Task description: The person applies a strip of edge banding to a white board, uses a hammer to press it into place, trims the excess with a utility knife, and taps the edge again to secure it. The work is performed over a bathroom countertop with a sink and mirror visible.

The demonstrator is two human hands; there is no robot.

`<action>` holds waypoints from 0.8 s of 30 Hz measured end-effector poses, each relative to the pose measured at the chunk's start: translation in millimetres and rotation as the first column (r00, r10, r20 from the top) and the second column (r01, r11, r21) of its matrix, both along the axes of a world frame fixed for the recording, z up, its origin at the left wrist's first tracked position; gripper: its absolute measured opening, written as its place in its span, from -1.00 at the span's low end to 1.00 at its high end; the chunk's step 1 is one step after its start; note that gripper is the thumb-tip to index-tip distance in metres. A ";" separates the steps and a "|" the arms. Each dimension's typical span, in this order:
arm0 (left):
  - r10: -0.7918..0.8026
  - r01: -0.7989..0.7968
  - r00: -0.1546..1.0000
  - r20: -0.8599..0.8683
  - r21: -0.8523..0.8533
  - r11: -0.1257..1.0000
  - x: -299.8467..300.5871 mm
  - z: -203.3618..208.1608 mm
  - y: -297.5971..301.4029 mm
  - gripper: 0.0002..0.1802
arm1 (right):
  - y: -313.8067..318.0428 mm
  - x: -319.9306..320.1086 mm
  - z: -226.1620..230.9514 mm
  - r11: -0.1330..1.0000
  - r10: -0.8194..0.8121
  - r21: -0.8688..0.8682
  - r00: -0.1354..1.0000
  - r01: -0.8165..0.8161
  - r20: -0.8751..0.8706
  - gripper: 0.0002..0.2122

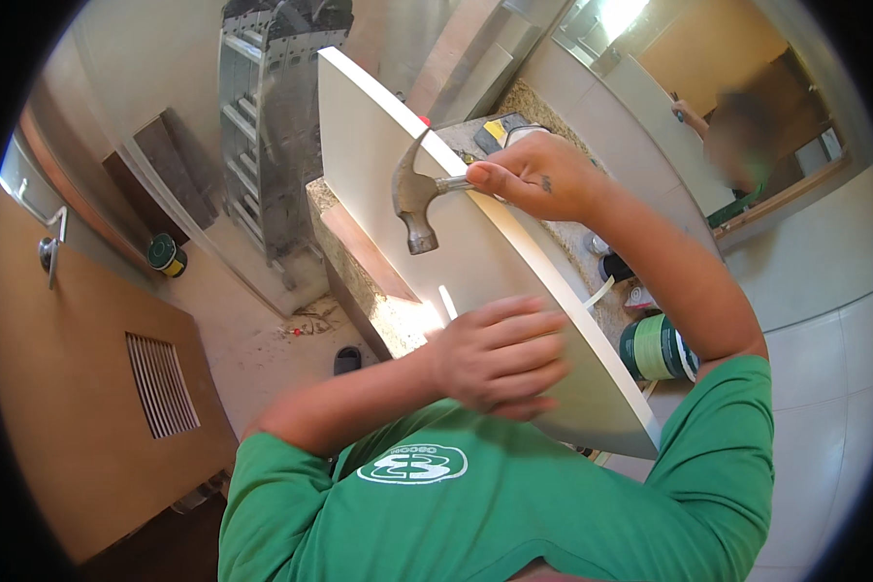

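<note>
A claw hammer (417,199) with a metal head is gripped by its handle in my right hand (543,177), raised above a long white panel (500,281). The panel stands on its edge, tilted, running from upper left to lower right. In front of my chest, my left hand (502,357) overlaps the panel's face, its back turned up and its fingers curled. That hand is slightly smeared, and whatever lies under its fingers is hidden. Whether it touches the panel cannot be made out.
Behind the panel runs a speckled stone counter (592,247) with small items. A green-labelled bucket (653,347) stands right of the panel. An aluminium ladder (245,136) leans at the back, a brown door (97,388) stands left, and a mirror (703,58) hangs upper right.
</note>
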State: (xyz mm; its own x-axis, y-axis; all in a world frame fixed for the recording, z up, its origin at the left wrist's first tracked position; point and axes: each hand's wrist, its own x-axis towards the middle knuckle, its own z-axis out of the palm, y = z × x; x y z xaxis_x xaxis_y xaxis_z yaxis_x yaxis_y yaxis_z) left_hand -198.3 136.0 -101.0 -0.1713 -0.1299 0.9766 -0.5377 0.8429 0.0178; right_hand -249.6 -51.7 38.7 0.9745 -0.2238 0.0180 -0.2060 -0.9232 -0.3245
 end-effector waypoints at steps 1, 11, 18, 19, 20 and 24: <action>0.035 -0.030 0.993 -0.111 0.042 0.999 6.6 -16.3 14.6 -0.75 | -0.1 0.1 0.1 1.000 0.017 -0.005 1.000 -0.017 0.010 -0.33; 0.616 -0.574 0.763 -0.197 0.233 0.785 228.4 46.2 -85.2 -0.79 | -0.3 -1.3 -3.1 1.000 -0.028 -0.011 0.999 0.029 0.015 -0.36; 0.525 -0.640 0.753 0.396 0.625 0.447 228.2 78.9 -134.7 -0.46 | 5.6 -16.2 -1.4 0.997 -0.077 0.017 0.997 0.077 -0.005 -0.32; 0.537 -0.618 0.774 0.336 0.586 0.524 228.5 75.0 -136.0 -0.43 | 6.8 -21.8 -2.0 0.997 -0.070 0.032 0.998 0.070 0.000 -0.32; 0.556 -0.607 0.780 0.288 0.569 0.555 228.5 71.2 -138.3 -0.40 | 7.8 -27.0 -2.4 0.997 -0.062 0.046 0.998 0.062 0.003 -0.31; 0.503 -0.518 0.838 0.212 0.599 0.611 233.9 66.5 -139.9 -0.37 | 16.2 -51.0 -4.4 0.994 -0.057 0.097 0.998 0.056 -0.001 -0.36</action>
State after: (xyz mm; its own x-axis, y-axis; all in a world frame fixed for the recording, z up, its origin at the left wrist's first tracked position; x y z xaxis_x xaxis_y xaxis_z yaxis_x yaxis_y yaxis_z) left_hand 35.6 -3.8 -34.5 0.0910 -0.7626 0.6404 -0.8842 0.2340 0.4043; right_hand -300.5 -35.4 34.3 0.9602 -0.2793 -0.0052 -0.2565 -0.8743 -0.4121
